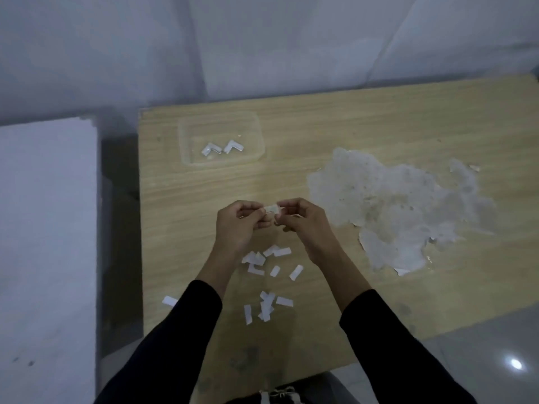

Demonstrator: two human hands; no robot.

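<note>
- One small white strip (271,209): held in the air on the near side of the clear container (260,132) and slightly to its right. Its long axis runs left to right, roughly parallel to the container's near rim.
- Two hands: the left hand (237,225) pinches the strip's left end with fingers curled. The right hand (303,223) pinches the right end the same way, and the fingertips almost meet over the strip's middle.
- Two bent white pieces (221,147): lying inside the container, each shaped like an L.
- Many loose strips (267,263): scattered flat on the counter (320,126) at mixed angles, farther to the near side of the container, beneath the wrists.
- One pale worn patch (393,205): on the counter surface, to the right of the container.
- Judgement: the held strip is probably being bent into an L like the two in the container. The container lies beyond the hands and to their left, so the left hand has the shorter reach for a drop-off.
</note>
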